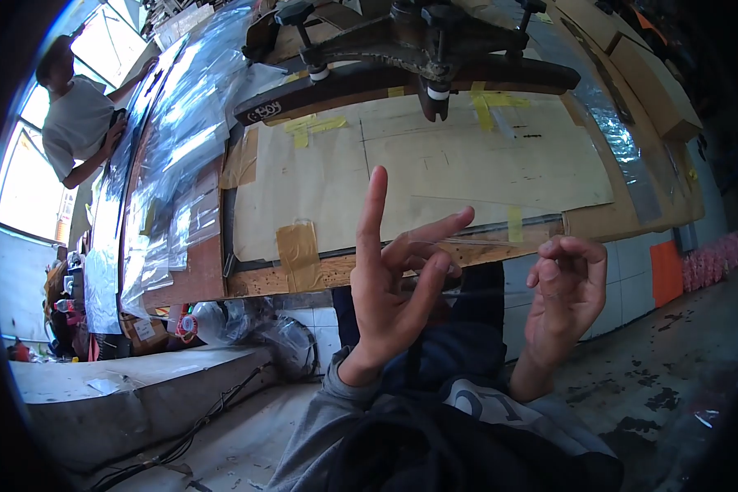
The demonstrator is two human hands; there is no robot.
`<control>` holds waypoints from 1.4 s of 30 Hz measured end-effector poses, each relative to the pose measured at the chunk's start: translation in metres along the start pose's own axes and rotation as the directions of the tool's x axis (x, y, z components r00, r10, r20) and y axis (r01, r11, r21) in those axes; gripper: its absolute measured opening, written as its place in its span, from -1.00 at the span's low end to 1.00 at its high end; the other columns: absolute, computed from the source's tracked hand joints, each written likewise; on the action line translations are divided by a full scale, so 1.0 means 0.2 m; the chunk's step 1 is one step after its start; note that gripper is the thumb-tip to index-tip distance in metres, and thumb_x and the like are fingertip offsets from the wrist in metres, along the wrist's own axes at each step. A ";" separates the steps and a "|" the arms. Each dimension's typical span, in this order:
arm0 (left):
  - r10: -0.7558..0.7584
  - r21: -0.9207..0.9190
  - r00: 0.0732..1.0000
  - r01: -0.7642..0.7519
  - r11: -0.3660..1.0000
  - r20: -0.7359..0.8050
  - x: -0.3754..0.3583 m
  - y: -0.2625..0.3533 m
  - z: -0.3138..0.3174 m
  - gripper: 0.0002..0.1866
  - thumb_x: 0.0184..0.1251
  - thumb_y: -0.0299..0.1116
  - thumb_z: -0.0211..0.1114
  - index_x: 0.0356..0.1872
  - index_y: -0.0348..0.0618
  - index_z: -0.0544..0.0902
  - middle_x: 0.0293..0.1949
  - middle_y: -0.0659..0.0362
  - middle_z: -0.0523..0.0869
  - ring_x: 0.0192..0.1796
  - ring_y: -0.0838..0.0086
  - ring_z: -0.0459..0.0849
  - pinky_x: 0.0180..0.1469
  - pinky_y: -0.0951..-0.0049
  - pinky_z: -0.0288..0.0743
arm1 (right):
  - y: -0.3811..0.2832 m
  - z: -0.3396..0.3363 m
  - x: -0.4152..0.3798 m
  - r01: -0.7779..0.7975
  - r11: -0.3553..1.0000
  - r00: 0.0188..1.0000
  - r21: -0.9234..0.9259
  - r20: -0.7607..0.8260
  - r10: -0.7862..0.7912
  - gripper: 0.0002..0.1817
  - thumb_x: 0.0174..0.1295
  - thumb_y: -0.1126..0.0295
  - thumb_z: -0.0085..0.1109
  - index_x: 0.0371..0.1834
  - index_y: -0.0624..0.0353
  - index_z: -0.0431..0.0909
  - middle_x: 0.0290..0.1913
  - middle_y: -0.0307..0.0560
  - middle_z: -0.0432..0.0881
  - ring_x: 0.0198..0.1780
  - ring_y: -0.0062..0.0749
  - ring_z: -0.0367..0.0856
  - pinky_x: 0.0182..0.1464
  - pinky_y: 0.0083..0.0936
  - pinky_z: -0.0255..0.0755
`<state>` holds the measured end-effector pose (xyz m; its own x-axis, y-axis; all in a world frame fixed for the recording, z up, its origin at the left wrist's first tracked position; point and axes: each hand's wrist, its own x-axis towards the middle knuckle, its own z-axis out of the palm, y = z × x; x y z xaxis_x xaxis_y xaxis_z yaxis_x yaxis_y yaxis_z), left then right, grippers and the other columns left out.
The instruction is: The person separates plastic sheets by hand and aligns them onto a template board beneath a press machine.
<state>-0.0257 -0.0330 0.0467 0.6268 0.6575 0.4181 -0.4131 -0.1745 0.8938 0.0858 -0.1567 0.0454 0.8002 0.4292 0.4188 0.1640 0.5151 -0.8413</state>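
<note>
Two bare hands are raised at the near edge of the surface [258,284], beside the pale sheet [443,160] lying along it. Good work here likely calls for a light touch, fingertips clear of the brown tape [299,256]. The left hand [389,291] spreads wide; the right hand [567,299] curls narrow, and whether it pinches something thin I cannot tell.

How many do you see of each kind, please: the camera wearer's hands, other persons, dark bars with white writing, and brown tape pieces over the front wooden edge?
Wearer's hands: 2 (left hand, right hand)
Other person: 1
Dark bar with white writing: 1
Brown tape over the front wooden edge: 1
Total: 5
</note>
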 end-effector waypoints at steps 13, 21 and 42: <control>-0.090 -0.026 0.991 0.088 0.996 -0.095 -0.03 -0.01 -0.01 -0.44 0.46 -0.50 0.11 0.42 -0.39 0.21 -0.09 -0.01 0.76 -0.33 0.68 0.64 -0.23 0.69 0.52 | 0.01 -0.01 -0.01 0.006 1.000 1.000 -0.005 0.028 -0.006 -0.68 0.19 0.67 0.24 -0.01 0.32 0.40 -0.17 0.00 0.56 -0.17 -0.49 0.59 -0.30 -0.63 0.54; -0.120 -0.152 0.987 0.102 0.983 -0.112 -0.04 -0.01 0.01 -0.67 0.47 -0.49 0.13 0.17 -0.41 0.45 -0.09 -0.04 0.75 -0.27 0.62 0.68 -0.22 0.68 0.55 | 0.01 -0.03 -0.01 0.025 1.000 0.998 0.015 0.055 -0.026 -0.68 0.19 0.67 0.22 -0.01 0.33 0.40 -0.15 0.00 0.54 -0.15 -0.48 0.58 -0.31 -0.62 0.55; -0.060 -0.211 0.986 0.025 0.977 -0.158 -0.04 -0.06 0.01 -0.90 0.44 -0.56 0.12 -0.13 -0.39 0.50 -0.20 -0.04 0.73 -0.16 0.47 0.73 -0.17 0.54 0.66 | 0.00 -0.02 -0.01 0.030 1.000 0.998 -0.002 0.061 -0.030 -0.69 0.21 0.66 0.22 -0.01 0.35 0.38 -0.18 0.03 0.55 -0.23 -0.50 0.57 -0.32 -0.62 0.56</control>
<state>-0.0246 -0.0374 0.0319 0.5379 0.7744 0.3331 -0.5271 0.0007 0.8498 0.0863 -0.1615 0.0428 0.7582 0.4583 0.4638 0.1893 0.5261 -0.8291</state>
